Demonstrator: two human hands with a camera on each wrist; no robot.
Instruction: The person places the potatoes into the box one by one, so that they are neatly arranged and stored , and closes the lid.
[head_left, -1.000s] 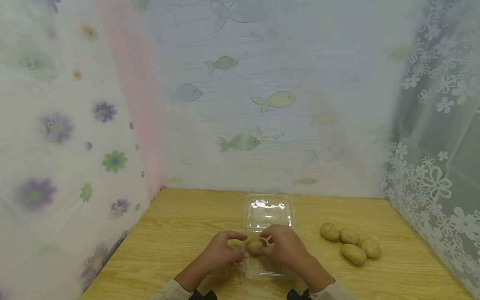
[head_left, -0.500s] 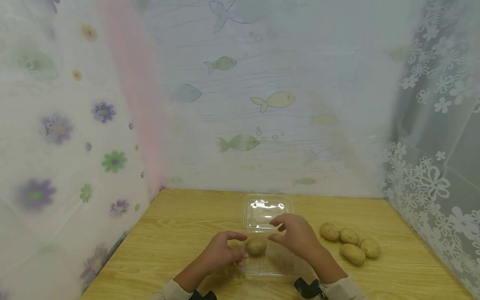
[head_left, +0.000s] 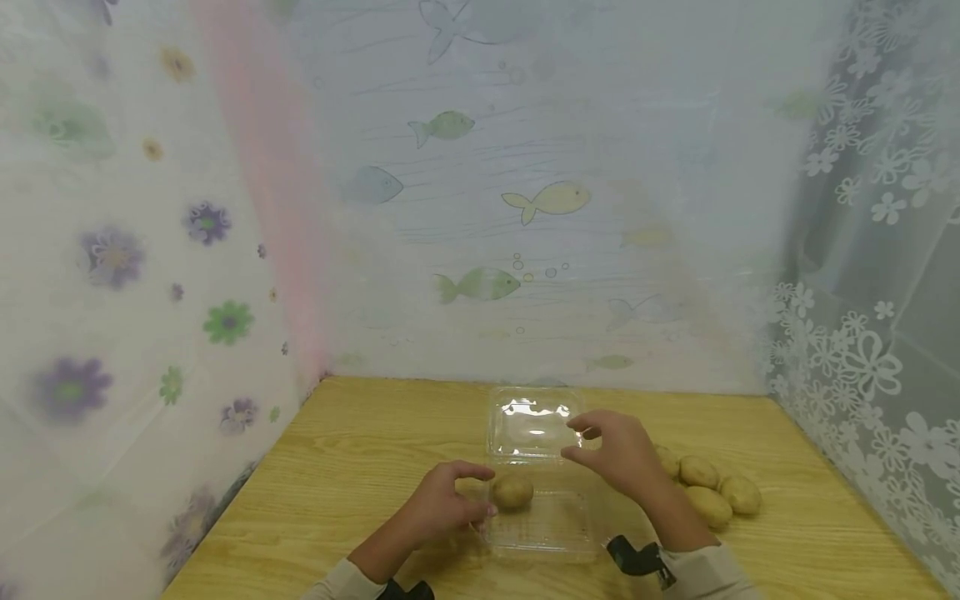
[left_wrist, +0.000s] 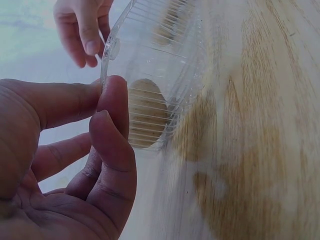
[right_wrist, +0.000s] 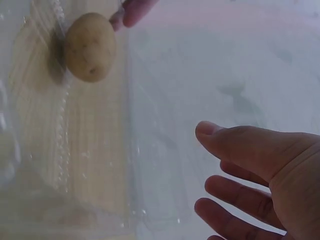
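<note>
A clear plastic clamshell container [head_left: 555, 533] lies on the table with its lid [head_left: 534, 427] folded back away from me. One potato [head_left: 513, 492] sits in the far left corner of its base. My left hand [head_left: 441, 504] pinches the left rim between thumb and fingers, and in the left wrist view the fingertips [left_wrist: 114, 95] are right at that edge, beside the potato seen through the wall. My right hand [head_left: 621, 450] hovers to the right of the lid with its fingers apart and nothing between them. In the right wrist view its thumb [right_wrist: 245, 145] points toward the container.
Several loose potatoes [head_left: 741, 496] lie in a cluster on the wooden table [head_left: 360, 450] at the right, partly hidden behind the right forearm. A fish-printed curtain [head_left: 480, 208] hangs at the table's back edge, with flowered curtains at both sides.
My right hand has let go of the potato in the container and moved right and away from me, toward the loose potatoes. The left hand stays at the rim.
</note>
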